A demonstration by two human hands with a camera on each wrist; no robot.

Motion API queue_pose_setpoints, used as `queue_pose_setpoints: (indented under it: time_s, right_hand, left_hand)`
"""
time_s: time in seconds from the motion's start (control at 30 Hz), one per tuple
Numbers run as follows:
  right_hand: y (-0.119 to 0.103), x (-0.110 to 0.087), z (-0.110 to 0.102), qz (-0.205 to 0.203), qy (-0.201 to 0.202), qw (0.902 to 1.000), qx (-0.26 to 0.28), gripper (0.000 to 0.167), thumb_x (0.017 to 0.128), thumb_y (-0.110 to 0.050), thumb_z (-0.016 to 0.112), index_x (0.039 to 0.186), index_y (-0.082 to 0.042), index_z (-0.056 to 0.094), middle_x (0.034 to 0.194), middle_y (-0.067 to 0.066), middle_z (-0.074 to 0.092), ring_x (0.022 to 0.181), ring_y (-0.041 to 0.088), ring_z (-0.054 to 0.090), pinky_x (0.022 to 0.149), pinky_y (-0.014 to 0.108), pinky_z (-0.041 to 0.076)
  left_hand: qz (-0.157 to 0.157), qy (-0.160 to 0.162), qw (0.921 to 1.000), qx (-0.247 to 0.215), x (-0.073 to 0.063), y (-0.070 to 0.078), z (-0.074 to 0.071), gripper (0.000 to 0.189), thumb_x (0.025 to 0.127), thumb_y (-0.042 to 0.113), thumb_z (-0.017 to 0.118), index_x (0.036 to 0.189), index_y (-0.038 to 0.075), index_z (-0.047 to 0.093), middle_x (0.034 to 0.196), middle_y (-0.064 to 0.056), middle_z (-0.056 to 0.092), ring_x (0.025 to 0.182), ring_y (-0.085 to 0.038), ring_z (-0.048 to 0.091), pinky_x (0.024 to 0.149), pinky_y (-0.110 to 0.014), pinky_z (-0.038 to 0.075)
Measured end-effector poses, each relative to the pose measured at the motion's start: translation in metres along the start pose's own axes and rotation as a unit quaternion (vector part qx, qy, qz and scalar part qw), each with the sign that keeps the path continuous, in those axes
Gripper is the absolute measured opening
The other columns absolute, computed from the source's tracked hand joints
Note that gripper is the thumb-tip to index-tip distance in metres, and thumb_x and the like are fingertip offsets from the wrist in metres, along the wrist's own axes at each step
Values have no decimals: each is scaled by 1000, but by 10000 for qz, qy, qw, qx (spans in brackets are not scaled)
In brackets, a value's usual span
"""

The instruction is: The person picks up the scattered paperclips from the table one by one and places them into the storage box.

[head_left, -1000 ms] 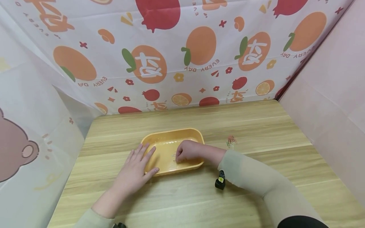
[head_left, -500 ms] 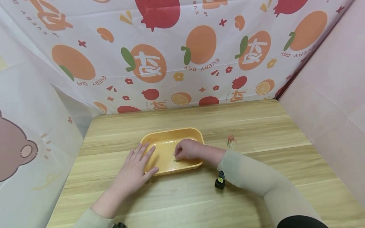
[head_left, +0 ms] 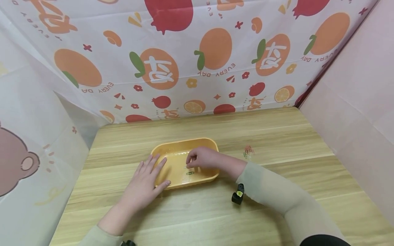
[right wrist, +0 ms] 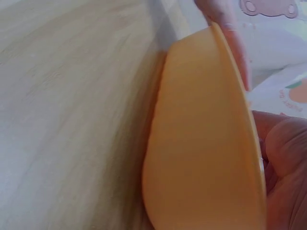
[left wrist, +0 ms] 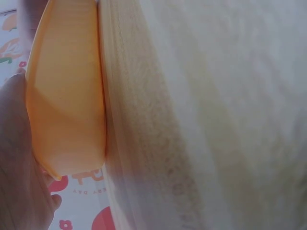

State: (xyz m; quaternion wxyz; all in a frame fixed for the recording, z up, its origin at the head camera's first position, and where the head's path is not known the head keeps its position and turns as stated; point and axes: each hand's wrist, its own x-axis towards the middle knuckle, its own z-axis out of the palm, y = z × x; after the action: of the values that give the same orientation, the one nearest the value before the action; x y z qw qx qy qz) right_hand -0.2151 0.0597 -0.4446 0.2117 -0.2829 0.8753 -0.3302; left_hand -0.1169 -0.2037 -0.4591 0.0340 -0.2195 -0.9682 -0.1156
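A yellow plastic tray (head_left: 181,183) sits on the wooden table. My left hand (head_left: 144,184) rests over its left end, fingers spread across the rim and thumb at the front edge. Inside the tray, my right hand (head_left: 201,158) reaches down with thumb and index finger pinched at a pale paper clip (head_left: 185,167), which the fingertips partly cover. Just in front of it, a green paper clip (head_left: 189,173) lies on the tray bottom. Both wrist views are mostly filled by the tray's outer wall (left wrist: 67,96), which hides the clips.
To the right of the tray lies a small cluster of red, green and pale paper clips (head_left: 248,152) on the table (head_left: 277,136). A fruit-print cloth (head_left: 191,61) hangs behind the table, with pale sheets at both sides.
My right hand has shifted slightly back in the tray, off the green paper clip and onto the pale one. The green clip now shows uncovered. My left hand has stayed on the tray.
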Motion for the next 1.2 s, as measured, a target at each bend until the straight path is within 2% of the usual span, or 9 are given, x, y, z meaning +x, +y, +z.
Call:
queue_pose_setpoints:
  time_s: [0.27,0.37,0.73,1.03,1.2]
  right_hand:
    - [3,-13,-20,-206,435,9979,438,9,89,-32,75,94,-25,76,82,-8,65,80,11,59,69,26,50]
    - [7,-17,-27,-121,650,9953,705,11,89,-32,75,96,-24,76,84,-6,66,81,13,59,68,28,50]
    - [30,-41,-45,247,1303,9800,1481,15,89,-30,76,98,-19,76,86,0,67,75,17,55,60,27,48]
    - [56,-67,-58,533,1678,9690,1732,26,91,-31,73,105,-10,75,89,3,68,76,17,56,62,28,51]
    - [77,-83,-63,855,1753,9653,1738,29,91,-34,73,107,-10,74,93,4,67,78,19,55,62,29,50]
  left_hand:
    - [12,-7,10000,-13,0,0,0,80,96,61,51,158,18,26,163,-16,19,150,-40,12,118,-62,14]
    - [3,4,10000,-37,1,0,0,80,95,59,54,158,18,26,163,-16,19,150,-40,12,118,-61,13]
    - [-4,-39,10000,-32,1,1,0,81,95,64,48,159,18,25,163,-16,18,150,-39,10,118,-61,12]
    - [-12,-43,10000,-51,1,1,-1,81,96,65,46,159,18,24,164,-16,17,150,-40,9,119,-61,12]
    - [3,-38,10000,-54,1,1,-1,81,96,62,49,159,18,24,164,-16,17,150,-40,10,119,-61,12]
